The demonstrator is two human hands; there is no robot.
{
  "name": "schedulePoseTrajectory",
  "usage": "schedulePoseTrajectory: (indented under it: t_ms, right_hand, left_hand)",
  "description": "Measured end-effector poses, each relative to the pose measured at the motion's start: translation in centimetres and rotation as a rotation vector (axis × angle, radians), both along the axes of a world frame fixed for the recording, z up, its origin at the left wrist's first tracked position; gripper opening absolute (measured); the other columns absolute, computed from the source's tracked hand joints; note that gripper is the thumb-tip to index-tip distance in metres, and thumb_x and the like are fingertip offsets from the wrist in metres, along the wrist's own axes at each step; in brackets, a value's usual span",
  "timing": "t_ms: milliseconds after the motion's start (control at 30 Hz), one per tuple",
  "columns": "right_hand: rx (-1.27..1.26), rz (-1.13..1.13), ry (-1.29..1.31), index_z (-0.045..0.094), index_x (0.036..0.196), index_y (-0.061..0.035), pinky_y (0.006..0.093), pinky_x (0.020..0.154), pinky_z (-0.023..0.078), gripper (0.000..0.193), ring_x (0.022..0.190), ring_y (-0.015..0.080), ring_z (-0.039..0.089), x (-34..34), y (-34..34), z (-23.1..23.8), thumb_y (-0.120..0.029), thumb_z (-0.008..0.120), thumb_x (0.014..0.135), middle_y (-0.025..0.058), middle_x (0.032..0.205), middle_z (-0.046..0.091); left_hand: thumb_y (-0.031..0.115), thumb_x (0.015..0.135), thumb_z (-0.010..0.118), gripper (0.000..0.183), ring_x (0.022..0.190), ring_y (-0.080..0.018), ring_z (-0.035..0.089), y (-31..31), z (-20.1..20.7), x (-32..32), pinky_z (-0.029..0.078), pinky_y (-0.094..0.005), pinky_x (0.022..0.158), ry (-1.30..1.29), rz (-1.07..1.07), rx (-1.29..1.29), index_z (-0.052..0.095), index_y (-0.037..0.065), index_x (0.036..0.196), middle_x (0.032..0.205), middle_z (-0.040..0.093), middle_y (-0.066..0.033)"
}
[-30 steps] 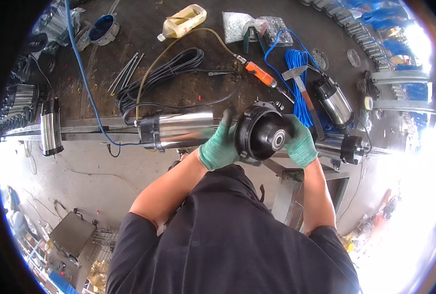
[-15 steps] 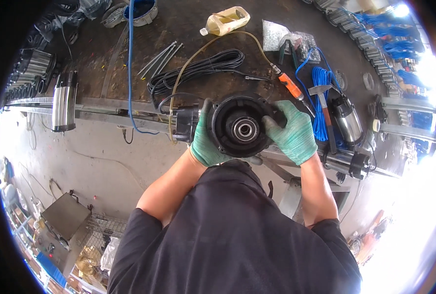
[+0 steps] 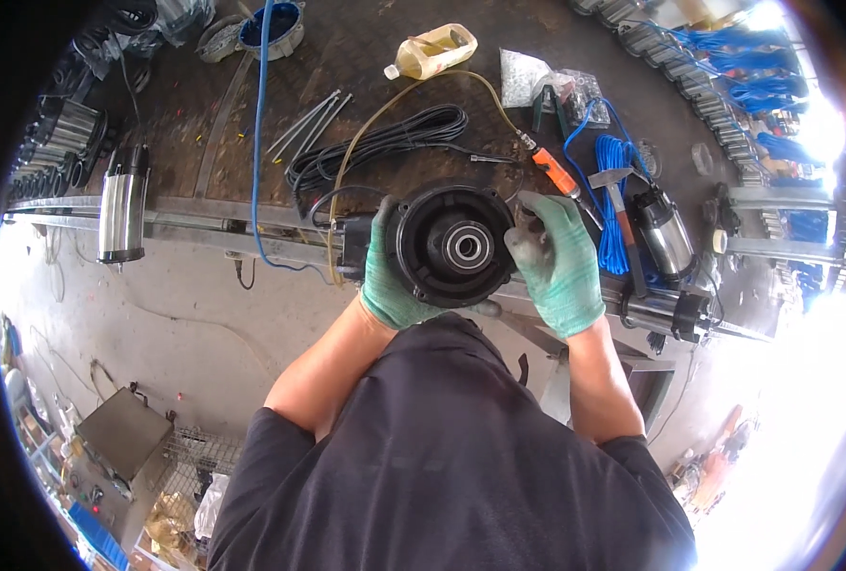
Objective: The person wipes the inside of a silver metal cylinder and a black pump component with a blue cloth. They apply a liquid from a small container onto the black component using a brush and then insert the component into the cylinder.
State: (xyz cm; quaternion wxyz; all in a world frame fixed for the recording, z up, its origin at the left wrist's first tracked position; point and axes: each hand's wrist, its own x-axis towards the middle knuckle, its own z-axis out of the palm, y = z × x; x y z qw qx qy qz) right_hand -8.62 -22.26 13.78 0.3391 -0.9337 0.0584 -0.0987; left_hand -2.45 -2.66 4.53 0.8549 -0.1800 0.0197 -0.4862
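Observation:
A black round housing faces up in front of my chest, with a shiny ring-shaped bearing at its centre. My left hand, in a green glove, is closed on the housing's left side. At the right rim my right hand, also gloved, has its fingers curved and apart from the thumb. Its thumb tip is close to the rim; whether it touches is unclear. Just left of my left hand, a dark cylindrical part lies at the bench edge, partly hidden.
A coiled black cable lies beyond the housing, near an orange-handled tool on a hose. A hammer, blue cord and steel cylindrical motors lie to the right. A yellowish bottle and long bolts are farther back.
My right hand has loosened from the housing's right rim, its fingers now drawn back. The housing has shifted slightly left, still in my left hand.

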Motion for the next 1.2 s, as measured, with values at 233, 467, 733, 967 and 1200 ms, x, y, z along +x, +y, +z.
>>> schedulePoseTrajectory:
  t_ms: [233, 467, 733, 967, 1200]
  right_hand:
    - [0.014, 0.171, -0.01, 0.06, 0.136, 0.0004, 0.0352, 0.086, 0.058, 0.061, 0.096, 0.0243, 0.07, -0.2, 1.0, 0.3, -0.013, 0.084, 0.082, 0.0177, 0.116, 0.068]
    - [1.281, -0.001, -0.081, 0.05, 0.147, 0.0041, 0.0393, 0.109, 0.053, 0.066, 0.125, 0.0241, 0.065, -0.9, -1.0, -5.3, -0.027, 0.075, 0.095, 0.0147, 0.138, 0.066]
    - [1.027, -0.118, -0.057, 0.052, 0.15, -0.003, 0.0389, 0.112, 0.052, 0.047, 0.129, 0.023, 0.062, -1.9, -1.0, -8.5, -0.024, 0.054, 0.108, 0.0116, 0.144, 0.063]
    - [1.623, -0.05, 0.019, 0.049, 0.153, -0.0024, 0.043, 0.117, 0.047, 0.053, 0.136, 0.0276, 0.058, -3.0, -0.6, -9.8, -0.034, 0.047, 0.11, 0.0157, 0.15, 0.058]
    - [1.728, -0.116, -0.02, 0.048, 0.154, -0.0004, 0.0439, 0.115, 0.049, 0.066, 0.132, 0.0301, 0.062, -3.9, 0.9, -9.0, -0.044, 0.054, 0.105, 0.0173, 0.148, 0.06]
  left_hand:
    - [0.081, 0.088, 0.062, 0.109, 0.135, -0.0262, 0.058, -0.6, 2.9, 0.5, 0.048, -0.0418, 0.113, -0.524, 0.155, 0.649, 0.03, 0.009, 0.164, 0.148, 0.057, -0.0158]
    - [0.032, 0.077, 0.094, 0.123, 0.146, -0.0279, 0.042, -0.9, 4.9, -0.8, 0.037, -0.0417, 0.123, -0.859, 0.553, 1.007, 0.014, 0.005, 0.167, 0.16, 0.038, -0.0162]
    - [-0.001, 0.083, 0.076, 0.083, 0.154, -0.0306, 0.034, -0.7, 1.8, -1.6, 0.031, -0.0416, 0.126, -1.254, 0.632, 1.221, 0.039, 0.006, 0.158, 0.165, 0.033, -0.0181]
    - [0.0, 0.079, 0.08, 0.04, 0.15, -0.0402, 0.037, -2.0, 2.7, -0.4, 0.038, -0.0421, 0.122, -1.54, 0.496, 1.496, 0.072, 0.004, 0.118, 0.166, 0.028, -0.0233]
    - [-0.002, 0.078, 0.081, 0.032, 0.133, -0.0336, 0.056, -3.0, 2.5, -0.4, 0.05, -0.0366, 0.11, -1.877, 0.435, 1.631, 0.074, 0.002, 0.109, 0.166, 0.032, -0.0227]
